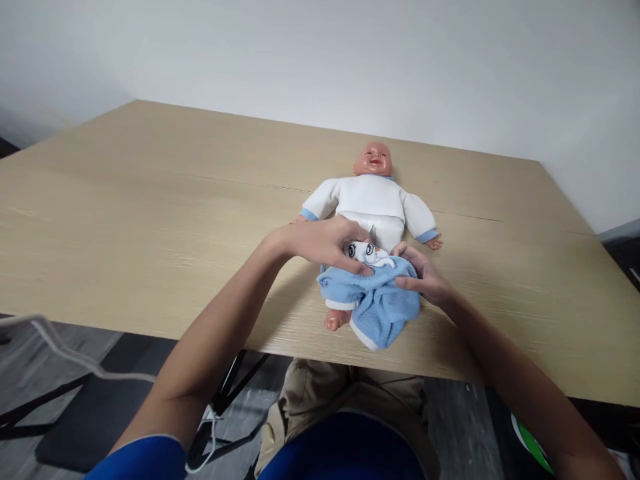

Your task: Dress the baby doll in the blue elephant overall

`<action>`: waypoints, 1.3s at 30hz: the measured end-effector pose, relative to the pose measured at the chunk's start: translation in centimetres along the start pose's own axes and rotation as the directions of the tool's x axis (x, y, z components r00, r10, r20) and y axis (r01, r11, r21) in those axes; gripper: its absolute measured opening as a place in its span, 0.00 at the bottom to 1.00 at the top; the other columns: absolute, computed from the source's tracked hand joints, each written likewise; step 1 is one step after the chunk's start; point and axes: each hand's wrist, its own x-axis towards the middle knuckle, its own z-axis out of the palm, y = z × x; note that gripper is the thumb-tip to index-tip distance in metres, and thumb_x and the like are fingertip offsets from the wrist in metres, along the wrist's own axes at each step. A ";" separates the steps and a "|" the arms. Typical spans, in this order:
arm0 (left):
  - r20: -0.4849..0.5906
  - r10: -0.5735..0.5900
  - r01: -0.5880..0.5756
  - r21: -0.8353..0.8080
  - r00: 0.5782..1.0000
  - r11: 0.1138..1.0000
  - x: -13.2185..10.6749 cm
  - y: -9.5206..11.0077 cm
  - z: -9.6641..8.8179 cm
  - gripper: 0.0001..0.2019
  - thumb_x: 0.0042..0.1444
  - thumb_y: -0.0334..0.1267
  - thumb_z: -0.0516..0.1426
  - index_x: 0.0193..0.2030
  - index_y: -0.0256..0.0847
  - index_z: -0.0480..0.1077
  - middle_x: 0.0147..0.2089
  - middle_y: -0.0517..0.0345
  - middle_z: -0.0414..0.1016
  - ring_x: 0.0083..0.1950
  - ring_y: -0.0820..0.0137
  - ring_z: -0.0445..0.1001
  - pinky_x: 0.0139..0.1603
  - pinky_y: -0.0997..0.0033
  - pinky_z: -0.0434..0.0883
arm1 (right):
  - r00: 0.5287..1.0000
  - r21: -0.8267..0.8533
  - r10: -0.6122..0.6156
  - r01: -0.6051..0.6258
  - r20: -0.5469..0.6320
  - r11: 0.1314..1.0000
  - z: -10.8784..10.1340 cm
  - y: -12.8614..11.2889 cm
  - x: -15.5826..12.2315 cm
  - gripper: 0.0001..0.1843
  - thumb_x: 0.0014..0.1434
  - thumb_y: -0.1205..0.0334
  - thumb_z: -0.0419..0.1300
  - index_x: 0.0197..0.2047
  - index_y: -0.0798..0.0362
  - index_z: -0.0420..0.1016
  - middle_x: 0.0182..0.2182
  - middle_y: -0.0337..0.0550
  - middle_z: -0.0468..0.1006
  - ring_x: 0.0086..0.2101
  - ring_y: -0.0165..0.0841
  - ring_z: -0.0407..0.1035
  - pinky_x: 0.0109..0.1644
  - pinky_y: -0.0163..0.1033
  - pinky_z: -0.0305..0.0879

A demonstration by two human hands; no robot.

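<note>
Head view: light-blue fleece trousers [373, 300] on a plastic baby doll in white top [373, 200] are gripped at the waistband by left hand [327, 243] and right hand [423, 277], both clamped on the fabric; pale wooden table [150, 213] underneath.

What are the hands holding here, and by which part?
Both grip the blue trousers on the doll at their top edge: left hand on one side, right hand on the other.

Head view, down, seemingly close over doll [373, 200]
</note>
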 end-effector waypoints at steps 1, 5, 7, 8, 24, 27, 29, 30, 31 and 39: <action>0.053 0.004 -0.001 -0.056 0.999 0.998 0.4 0.3 -0.3 0.13 0.52 0.48 0.74 0.34 0.46 0.77 0.34 0.58 0.76 0.36 0.64 0.72 0.40 0.65 0.69 | 1.000 -0.031 -0.021 0.021 -0.002 0.999 0.0 0.1 -0.1 0.35 0.54 0.35 0.83 0.49 0.45 0.72 0.38 0.35 0.73 0.36 0.34 0.70 0.40 0.37 0.71; 0.143 0.112 -0.057 -0.341 0.983 0.938 1.6 0.5 -0.6 0.19 0.46 0.44 0.78 0.37 0.46 0.75 0.31 0.62 0.76 0.30 0.67 0.72 0.31 0.67 0.70 | 0.996 -0.134 -0.088 0.087 0.003 0.987 0.0 0.3 -0.5 0.31 0.57 0.42 0.83 0.53 0.46 0.77 0.45 0.40 0.81 0.45 0.39 0.78 0.52 0.43 0.78; 0.132 0.141 -0.069 -0.441 0.981 0.895 2.2 0.0 0.0 0.23 0.41 0.44 0.82 0.36 0.46 0.75 0.30 0.61 0.77 0.30 0.66 0.75 0.31 0.66 0.75 | 0.998 -0.148 -0.061 0.064 0.027 0.987 -0.1 0.3 -0.7 0.30 0.57 0.44 0.84 0.54 0.48 0.79 0.46 0.41 0.83 0.46 0.41 0.79 0.54 0.44 0.79; 0.122 0.151 -0.077 -0.468 0.981 0.880 2.5 -0.4 0.3 0.24 0.40 0.44 0.83 0.36 0.46 0.75 0.31 0.60 0.78 0.31 0.65 0.77 0.33 0.65 0.77 | 0.999 -0.138 -0.038 0.043 0.038 0.990 -0.2 0.3 -0.7 0.31 0.56 0.44 0.84 0.55 0.48 0.80 0.46 0.41 0.84 0.47 0.41 0.80 0.54 0.44 0.79; 0.136 0.379 -0.214 -0.633 0.915 0.744 5.8 -2.3 2.3 0.33 0.46 0.42 0.82 0.34 0.44 0.58 0.51 0.52 0.80 0.55 0.62 0.79 0.55 0.63 0.74 | 0.996 0.296 0.071 -0.083 0.051 0.952 -0.6 1.5 -0.5 0.40 0.50 0.41 0.87 0.60 0.48 0.81 0.46 0.42 0.87 0.44 0.39 0.80 0.49 0.40 0.77; 0.148 0.397 -0.233 -0.609 0.906 0.758 5.9 -3.0 2.6 0.32 0.46 0.43 0.82 0.37 0.45 0.61 0.49 0.55 0.77 0.55 0.62 0.77 0.55 0.63 0.72 | 0.999 0.293 0.043 -0.042 0.003 0.955 -0.5 1.2 -0.5 0.37 0.47 0.45 0.89 0.50 0.47 0.76 0.40 0.36 0.80 0.38 0.32 0.73 0.42 0.34 0.72; 0.164 0.365 -0.216 -0.566 0.917 0.796 5.9 -3.8 2.6 0.31 0.45 0.43 0.82 0.41 0.45 0.64 0.46 0.60 0.73 0.49 0.66 0.73 0.49 0.66 0.70 | 0.999 0.294 0.014 -0.003 -0.036 0.956 -0.4 0.9 -0.6 0.38 0.46 0.47 0.90 0.44 0.46 0.68 0.35 0.32 0.73 0.33 0.29 0.66 0.35 0.31 0.66; 0.180 0.337 -0.194 -0.541 0.924 0.819 5.9 -4.2 2.6 0.32 0.44 0.43 0.82 0.44 0.44 0.65 0.45 0.62 0.71 0.46 0.68 0.72 0.46 0.68 0.69 | 0.998 0.296 0.001 0.016 -0.055 0.955 -0.3 0.7 -0.6 0.40 0.46 0.47 0.90 0.42 0.45 0.64 0.33 0.30 0.70 0.30 0.28 0.62 0.32 0.30 0.62; 0.207 0.311 -0.165 -0.517 0.928 0.840 5.9 -4.5 2.6 0.33 0.43 0.43 0.83 0.47 0.44 0.67 0.44 0.63 0.71 0.44 0.69 0.71 0.44 0.69 0.69 | 0.997 0.298 -0.011 0.031 -0.070 0.954 -0.3 0.5 -0.7 0.41 0.46 0.47 0.90 0.42 0.44 0.61 0.32 0.28 0.67 0.29 0.27 0.58 0.30 0.30 0.58; 0.448 0.378 -0.131 -0.489 0.810 0.862 6.0 -5.3 2.0 0.23 0.56 0.49 0.78 0.52 0.41 0.81 0.46 0.57 0.86 0.48 0.62 0.82 0.49 0.67 0.79 | 0.999 0.300 0.053 -0.049 -0.007 0.953 -0.5 -0.7 -1.0 0.42 0.47 0.49 0.90 0.46 0.43 0.62 0.34 0.28 0.70 0.30 0.27 0.63 0.31 0.29 0.61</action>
